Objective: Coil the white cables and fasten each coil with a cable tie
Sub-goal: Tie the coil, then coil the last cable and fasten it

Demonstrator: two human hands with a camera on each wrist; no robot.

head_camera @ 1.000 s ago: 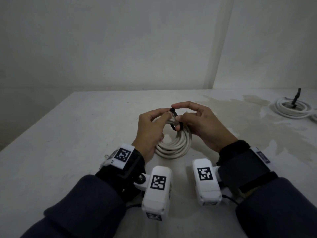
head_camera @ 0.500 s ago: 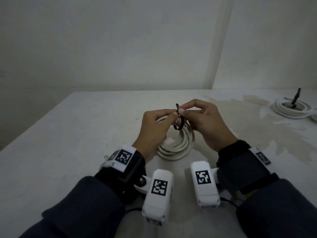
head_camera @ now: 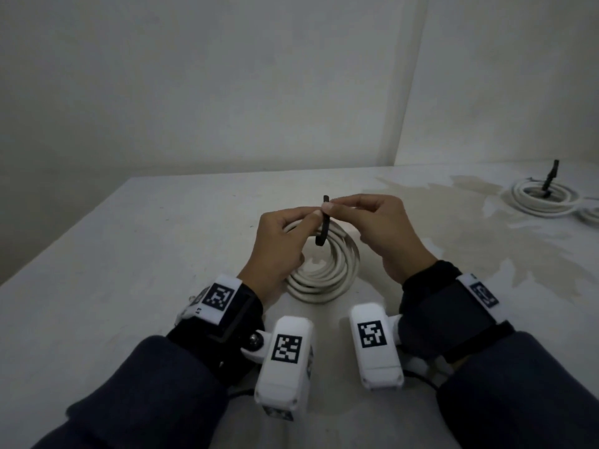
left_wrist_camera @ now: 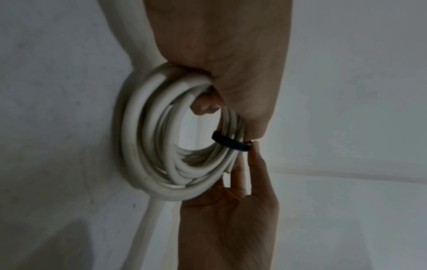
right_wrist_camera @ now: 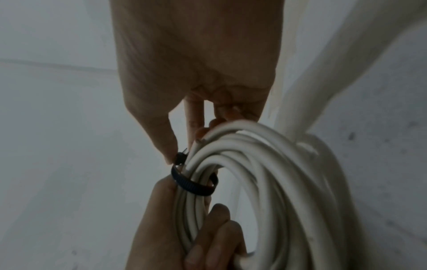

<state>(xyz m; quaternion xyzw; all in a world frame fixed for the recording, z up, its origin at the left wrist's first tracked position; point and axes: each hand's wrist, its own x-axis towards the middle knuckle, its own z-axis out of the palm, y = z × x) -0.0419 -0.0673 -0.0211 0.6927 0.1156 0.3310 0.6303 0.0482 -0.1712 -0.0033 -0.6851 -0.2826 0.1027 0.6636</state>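
white cable coil [head_camera: 327,270] on the counter [head_camera: 129,254], gripped by left hand [head_camera: 275,247], right hand [head_camera: 382,234] pinching the black tie [head_camera: 322,233] looped round it, not cinched; tied coil [head_camera: 541,199] far right.

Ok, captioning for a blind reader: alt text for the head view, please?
Two hands, left hand and right hand, pinch a black cable tie looped round a white cable coil on a pale table. Another tied coil lies far right.
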